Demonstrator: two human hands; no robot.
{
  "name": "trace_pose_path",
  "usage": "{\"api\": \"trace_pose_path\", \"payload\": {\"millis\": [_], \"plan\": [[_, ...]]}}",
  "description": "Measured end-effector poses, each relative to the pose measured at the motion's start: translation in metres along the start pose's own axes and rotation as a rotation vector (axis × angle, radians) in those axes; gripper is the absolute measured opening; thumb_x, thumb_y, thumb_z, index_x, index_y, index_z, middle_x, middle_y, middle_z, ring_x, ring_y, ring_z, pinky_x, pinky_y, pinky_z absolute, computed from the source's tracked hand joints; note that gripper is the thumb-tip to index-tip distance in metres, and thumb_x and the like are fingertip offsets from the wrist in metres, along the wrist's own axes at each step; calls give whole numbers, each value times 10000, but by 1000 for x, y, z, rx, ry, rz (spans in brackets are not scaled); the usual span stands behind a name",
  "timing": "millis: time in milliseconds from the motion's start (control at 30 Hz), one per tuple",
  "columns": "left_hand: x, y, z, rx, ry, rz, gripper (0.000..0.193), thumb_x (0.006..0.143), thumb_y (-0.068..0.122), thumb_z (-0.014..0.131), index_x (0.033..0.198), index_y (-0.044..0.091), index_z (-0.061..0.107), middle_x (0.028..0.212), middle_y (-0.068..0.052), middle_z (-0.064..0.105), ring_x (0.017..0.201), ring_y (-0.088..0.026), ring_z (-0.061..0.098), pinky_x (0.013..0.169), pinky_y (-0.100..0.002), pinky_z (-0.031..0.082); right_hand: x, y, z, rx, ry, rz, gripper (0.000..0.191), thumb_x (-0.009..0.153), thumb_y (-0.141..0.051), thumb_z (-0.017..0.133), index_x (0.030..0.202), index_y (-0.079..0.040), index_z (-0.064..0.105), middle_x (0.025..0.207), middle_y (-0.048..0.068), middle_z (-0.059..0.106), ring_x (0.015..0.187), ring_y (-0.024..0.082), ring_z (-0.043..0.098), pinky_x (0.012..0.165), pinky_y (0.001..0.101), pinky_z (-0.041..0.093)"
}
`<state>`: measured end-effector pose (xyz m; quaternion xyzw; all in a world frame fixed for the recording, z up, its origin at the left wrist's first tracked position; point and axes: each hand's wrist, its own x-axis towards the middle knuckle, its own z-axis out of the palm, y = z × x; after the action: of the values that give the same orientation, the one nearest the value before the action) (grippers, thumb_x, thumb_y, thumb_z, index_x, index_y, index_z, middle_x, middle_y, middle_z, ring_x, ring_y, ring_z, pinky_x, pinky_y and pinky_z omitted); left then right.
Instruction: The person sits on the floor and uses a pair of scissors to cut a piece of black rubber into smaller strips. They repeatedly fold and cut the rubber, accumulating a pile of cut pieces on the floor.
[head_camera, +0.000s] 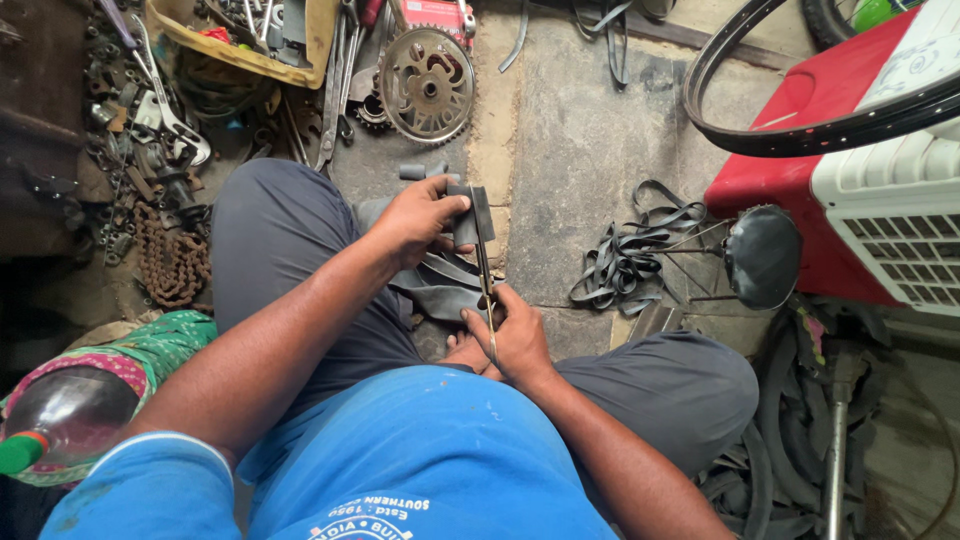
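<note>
Pinched in the left hand (415, 220) is a flat dark rubber patch (470, 213), held above limp black inner tube (440, 290) folds draped over the lap. Right hand (515, 335) grips thin metal scissors (485, 270), blades reaching up to the patch. Beyond lie a toothed steel sprocket (428, 85) and a rusty chain (172, 262).

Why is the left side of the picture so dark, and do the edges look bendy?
Head view: the left edge by the rusty chain sits in deep shadow, while the concrete floor is evenly daylit with no glare; the left hand and right hand on the rubber strip look sharp; the wide lens curves the black wheel rim near the corner.
</note>
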<state>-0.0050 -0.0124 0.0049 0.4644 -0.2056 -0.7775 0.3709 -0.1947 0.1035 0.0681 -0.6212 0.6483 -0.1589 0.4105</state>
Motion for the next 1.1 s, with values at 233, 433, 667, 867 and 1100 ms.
{"api": "trace_pose_path", "payload": {"millis": [233, 433, 667, 867, 1100], "plan": [[0, -6, 1, 13, -4, 5, 113, 938, 84, 604, 1050, 73, 616, 898, -31, 687, 752, -148, 705, 693, -364, 641, 4, 1, 2, 59, -8, -9, 369, 806, -299, 829, 1007, -35, 667, 726, 115, 699, 636, 178, 665, 609, 368, 534], [2, -16, 6, -3, -50, 99, 59, 945, 71, 627, 994, 40, 633, 841, -43, 668, 704, -139, 663, 656, -306, 585, 5, 4, 2, 89, 11, -4, 356, 817, -301, 816, 1002, -36, 666, 736, 87, 692, 633, 155, 635, 609, 342, 523], [5, -22, 3, -13, -43, 70, 25, 946, 73, 624, 958, 51, 620, 819, -27, 645, 677, -121, 634, 618, -284, 548, 3, 3, 2, 31, 18, 7, 355, 799, -294, 830, 956, -24, 662, 676, 85, 653, 585, 158, 591, 570, 348, 496], [5, -21, 2, -9, -28, 55, 13, 933, 67, 618, 943, 61, 611, 820, -24, 650, 689, -121, 649, 631, -281, 556, 3, 2, 3, 21, 30, -9, 346, 794, -273, 834, 965, -27, 662, 647, 97, 632, 556, 178, 579, 545, 357, 488], [4, -23, 0, -32, -26, 57, 10, 936, 62, 617, 931, 62, 609, 797, -19, 638, 655, -116, 624, 602, -272, 528, 3, 5, 5, -10, 26, 7, 344, 794, -289, 827, 956, -31, 666, 635, 99, 638, 545, 195, 605, 544, 369, 489]]}}
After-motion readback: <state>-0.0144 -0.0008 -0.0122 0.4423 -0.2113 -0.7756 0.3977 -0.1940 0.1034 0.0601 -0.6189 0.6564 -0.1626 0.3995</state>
